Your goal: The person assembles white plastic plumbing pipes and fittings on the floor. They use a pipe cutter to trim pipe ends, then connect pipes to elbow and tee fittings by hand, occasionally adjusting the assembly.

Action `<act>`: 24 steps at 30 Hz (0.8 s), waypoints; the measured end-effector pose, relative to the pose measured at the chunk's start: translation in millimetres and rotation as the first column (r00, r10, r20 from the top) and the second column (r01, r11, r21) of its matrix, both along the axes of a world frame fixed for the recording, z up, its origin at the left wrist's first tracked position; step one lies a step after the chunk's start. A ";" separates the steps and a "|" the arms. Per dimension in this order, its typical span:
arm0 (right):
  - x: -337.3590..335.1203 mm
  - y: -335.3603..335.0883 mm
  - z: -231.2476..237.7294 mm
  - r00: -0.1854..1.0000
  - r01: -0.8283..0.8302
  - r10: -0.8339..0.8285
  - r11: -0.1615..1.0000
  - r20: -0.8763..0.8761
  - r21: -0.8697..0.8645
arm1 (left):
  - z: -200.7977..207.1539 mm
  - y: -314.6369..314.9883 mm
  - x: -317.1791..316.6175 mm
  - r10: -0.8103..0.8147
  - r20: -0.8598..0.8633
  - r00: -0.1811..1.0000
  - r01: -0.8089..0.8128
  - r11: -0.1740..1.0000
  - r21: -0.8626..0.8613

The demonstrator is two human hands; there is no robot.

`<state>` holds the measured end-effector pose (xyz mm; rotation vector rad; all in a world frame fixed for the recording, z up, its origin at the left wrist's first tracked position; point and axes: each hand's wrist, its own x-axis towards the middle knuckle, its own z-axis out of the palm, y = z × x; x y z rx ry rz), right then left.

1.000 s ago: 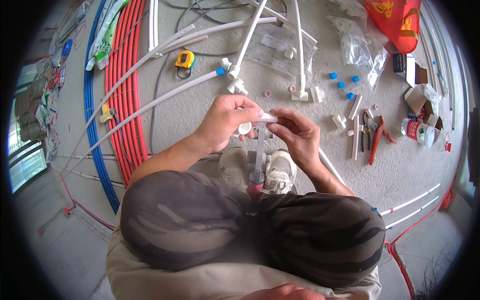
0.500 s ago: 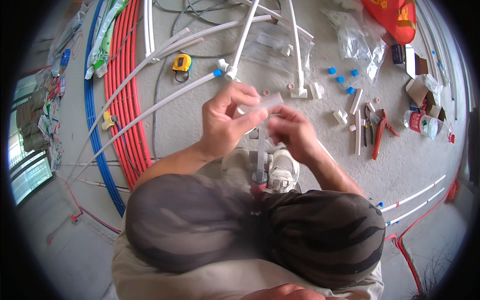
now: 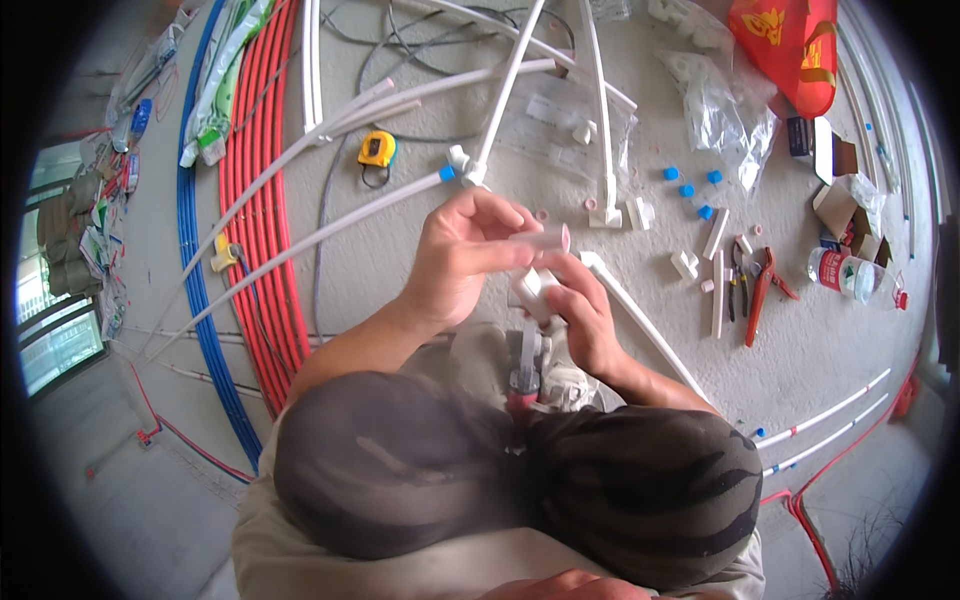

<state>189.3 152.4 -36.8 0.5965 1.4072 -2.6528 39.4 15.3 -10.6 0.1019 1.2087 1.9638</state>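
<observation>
My left hand (image 3: 450, 258) pinches a short white pipe piece (image 3: 551, 237), whose pinkish cut end points right. Just below it, my right hand (image 3: 587, 318) is closed on a white plastic pipe fitting (image 3: 535, 291). Fitting and pipe piece are close together; fingers hide whether they touch. Between my knees stands a tool with a grey plate and red body (image 3: 522, 399), partly covered by my trousers. Beyond my hands, a long white pipe ends in an elbow (image 3: 606, 216), and another joins a fitting (image 3: 472, 172) with a blue-banded pipe.
Red pipes (image 3: 257, 200) and blue pipes (image 3: 195, 250) run along the left, near a yellow tape measure (image 3: 376, 149). To the right lie blue caps (image 3: 686, 190), red-handled cutters (image 3: 762, 300), pliers (image 3: 738, 268), a bottle (image 3: 845, 274) and an opened box (image 3: 846, 210).
My right hand, blurred before, now shows the white fitting below the pipe piece. The pipe piece has turned more level. The whole view has shifted slightly, with the floor things lower in it.
</observation>
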 end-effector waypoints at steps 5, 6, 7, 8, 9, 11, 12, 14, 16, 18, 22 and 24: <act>28.9 28.4 -9.3 0.994 -0.076 0.087 0.988 0.072 -0.135 | 73.9 -13.8 -8.9 -0.548 -0.002 0.836 0.454 0.691 0.563; 33.4 33.3 -6.1 0.993 -0.034 0.053 0.983 0.103 -0.179 | 74.5 -9.4 -10.2 -0.623 -0.094 0.776 0.544 0.586 0.600; 35.4 37.2 -8.6 0.996 -0.015 0.033 0.976 0.081 -0.215 | 71.2 -5.1 -11.7 -0.630 -0.169 0.758 0.577 0.526 0.624; 36.9 37.2 -10.6 0.997 0.043 -0.025 0.966 0.073 -0.255 | 67.1 -4.7 -15.1 -0.637 -0.179 0.750 0.585 0.512 0.629; 36.3 37.6 -10.4 0.996 0.049 -0.032 0.973 0.078 -0.226 | 69.5 -4.5 -13.8 -0.636 -0.179 0.751 0.587 0.518 0.623; 38.7 40.9 -15.5 0.996 0.046 -0.033 0.985 0.081 -0.165 | 71.1 -8.3 -13.4 -0.617 -0.102 0.780 0.539 0.580 0.611; 44.9 45.7 -22.2 0.996 0.035 -0.025 0.992 0.084 -0.120 | 67.6 -16.8 -13.3 -0.539 -0.003 0.842 0.446 0.694 0.566; 53.1 54.3 -26.5 0.993 -0.026 0.021 0.998 0.112 0.050 | 46.7 -28.1 -13.9 -0.303 0.079 0.950 0.254 0.893 0.372; 59.1 58.6 -24.6 0.978 -0.131 0.075 0.945 0.192 0.300 | -4.4 -45.5 -17.5 -0.178 -0.067 0.982 0.180 0.983 0.031; 57.0 59.7 -34.8 0.942 -0.266 0.139 0.864 0.305 0.428 | -61.6 -69.2 1.5 -0.119 -0.154 0.981 0.090 0.980 -0.180; 53.4 44.9 -57.4 0.869 -0.334 0.123 0.861 0.478 0.384 | -115.3 -81.9 30.6 -0.153 -0.034 0.988 0.132 0.931 -0.340; 50.4 44.2 -67.5 0.849 -0.355 0.152 0.873 0.506 0.334 | -129.2 -76.5 36.9 -0.118 0.004 0.993 0.113 0.944 -0.310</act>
